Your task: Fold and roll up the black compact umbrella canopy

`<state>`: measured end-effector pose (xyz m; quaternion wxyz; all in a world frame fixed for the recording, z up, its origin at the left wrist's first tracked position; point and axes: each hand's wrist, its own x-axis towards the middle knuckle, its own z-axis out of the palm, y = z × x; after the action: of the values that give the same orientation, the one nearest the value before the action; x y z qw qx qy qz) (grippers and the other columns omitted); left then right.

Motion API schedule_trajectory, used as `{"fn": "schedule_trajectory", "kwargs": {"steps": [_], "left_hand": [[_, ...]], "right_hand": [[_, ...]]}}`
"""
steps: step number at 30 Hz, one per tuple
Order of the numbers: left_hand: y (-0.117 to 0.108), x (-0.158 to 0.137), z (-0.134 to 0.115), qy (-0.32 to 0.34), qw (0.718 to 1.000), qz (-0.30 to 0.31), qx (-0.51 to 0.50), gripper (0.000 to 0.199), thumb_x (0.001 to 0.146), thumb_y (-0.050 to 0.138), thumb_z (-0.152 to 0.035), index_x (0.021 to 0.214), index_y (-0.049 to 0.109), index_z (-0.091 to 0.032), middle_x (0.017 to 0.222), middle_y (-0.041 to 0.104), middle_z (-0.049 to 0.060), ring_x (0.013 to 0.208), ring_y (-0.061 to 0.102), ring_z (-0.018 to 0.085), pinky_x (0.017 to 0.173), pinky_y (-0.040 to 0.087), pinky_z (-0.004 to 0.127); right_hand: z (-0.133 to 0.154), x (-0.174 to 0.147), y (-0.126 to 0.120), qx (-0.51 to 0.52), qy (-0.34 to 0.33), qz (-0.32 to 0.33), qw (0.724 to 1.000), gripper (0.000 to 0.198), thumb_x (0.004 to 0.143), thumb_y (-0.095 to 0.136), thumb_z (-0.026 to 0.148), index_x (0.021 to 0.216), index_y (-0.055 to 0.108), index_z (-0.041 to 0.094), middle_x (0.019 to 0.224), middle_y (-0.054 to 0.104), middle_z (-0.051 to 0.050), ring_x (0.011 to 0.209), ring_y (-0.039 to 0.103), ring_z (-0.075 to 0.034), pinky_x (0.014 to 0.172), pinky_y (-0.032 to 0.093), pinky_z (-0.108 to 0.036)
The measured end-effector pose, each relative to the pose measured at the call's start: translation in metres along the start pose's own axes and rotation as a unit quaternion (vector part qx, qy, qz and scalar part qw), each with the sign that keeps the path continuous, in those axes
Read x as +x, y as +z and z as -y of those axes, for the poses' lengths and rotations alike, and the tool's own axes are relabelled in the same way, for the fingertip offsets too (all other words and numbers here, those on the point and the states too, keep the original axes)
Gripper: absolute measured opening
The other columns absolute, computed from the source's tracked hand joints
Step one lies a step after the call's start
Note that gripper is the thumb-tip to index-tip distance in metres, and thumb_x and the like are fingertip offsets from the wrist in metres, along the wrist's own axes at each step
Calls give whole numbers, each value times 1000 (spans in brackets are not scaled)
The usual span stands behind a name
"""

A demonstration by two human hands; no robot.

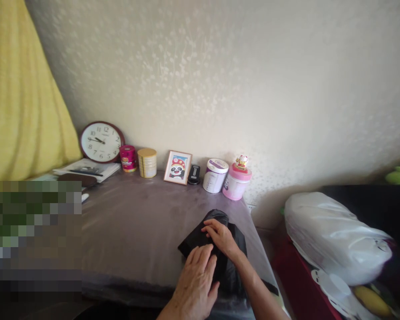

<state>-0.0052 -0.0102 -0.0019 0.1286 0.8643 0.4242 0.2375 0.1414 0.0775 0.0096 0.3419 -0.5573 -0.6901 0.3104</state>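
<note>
A dark, thin, folded piece of black material (pixel 196 234) lies near the right front of the table; it has a slight sheen, and I cannot make out whether it is cloth or a bag. My left hand (pixel 196 273) rests on its near side, palm down, fingers stretched forward and the thumb apart. Just beyond, my right hand (pixel 220 236) lies across the upper part of the material, its fingers pointing left, loosely bent and slightly spread. Both hands touch the material and hide much of its middle.
Along the wall stand a clock (pixel 102 143), a pink tin (pixel 128 159), a yellow-lidded can (pixel 147 164), a framed panda picture (pixel 178 167), a white tub (pixel 215 177) and a pink jar (pixel 236 184) topped by a figurine. Right of the table (pixel 136 231) sits a white plastic bag (pixel 333 235).
</note>
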Motion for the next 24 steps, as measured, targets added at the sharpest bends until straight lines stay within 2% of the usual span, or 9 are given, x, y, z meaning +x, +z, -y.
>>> {"fn": "schedule_trajectory", "kwargs": {"steps": [2, 5, 8, 11, 14, 18, 24], "left_hand": [[9, 1, 1, 3, 1000, 30, -3, 65, 73, 51, -25, 134, 32, -19, 145, 30, 10, 133, 26, 29, 109, 25, 49], [20, 1, 5, -34, 998, 55, -3, 78, 68, 48, -16, 140, 19, -17, 149, 17, 9, 136, 15, 29, 110, 22, 51], [23, 0, 6, -60, 996, 72, -3, 81, 64, 44, -9, 140, 17, -14, 150, 13, 9, 137, 13, 28, 111, 23, 48], [22, 2, 4, -70, 994, 83, 5, 80, 65, 40, -5, 140, 16, -13, 150, 11, 10, 137, 13, 26, 111, 24, 45], [21, 4, 3, -80, 991, 107, 15, 78, 65, 38, -3, 140, 17, -12, 149, 10, 12, 137, 12, 26, 111, 23, 45], [19, 5, 3, -84, 988, 127, 14, 79, 65, 38, -3, 140, 15, -11, 149, 8, 12, 137, 9, 26, 111, 22, 45], [17, 5, 4, -88, 987, 136, 7, 85, 62, 41, -4, 141, 10, -10, 150, 4, 12, 137, 8, 25, 112, 21, 42]], "right_hand": [[4, -4, 1, -53, -43, 1, 998, 23, 85, 42, 26, 98, 61, 24, 85, 71, -1, 72, 65, -15, 71, 50, -29], [10, -14, 0, -125, -99, 0, 987, 25, 87, 43, 27, 99, 64, 27, 86, 71, 0, 82, 64, -17, 77, 49, -31], [6, -23, -4, -161, -174, -7, 971, 26, 89, 43, 29, 98, 67, 27, 95, 70, -2, 93, 60, -18, 84, 48, -32], [-9, -23, -8, -188, -224, -25, 956, 26, 90, 43, 28, 99, 67, 25, 105, 68, -4, 112, 52, -20, 98, 39, -39], [-27, -10, -12, -212, -222, -51, 950, 27, 90, 43, 28, 103, 65, 23, 111, 66, -5, 118, 48, -22, 103, 32, -46], [-45, 16, -17, -225, -204, -70, 950, 29, 92, 39, 28, 105, 64, 22, 111, 66, -6, 117, 49, -22, 104, 29, -48], [-59, 50, -29, -223, -154, -73, 960, 35, 93, 32, 29, 104, 64, 21, 111, 65, -7, 107, 56, -19, 96, 40, -38]]}}
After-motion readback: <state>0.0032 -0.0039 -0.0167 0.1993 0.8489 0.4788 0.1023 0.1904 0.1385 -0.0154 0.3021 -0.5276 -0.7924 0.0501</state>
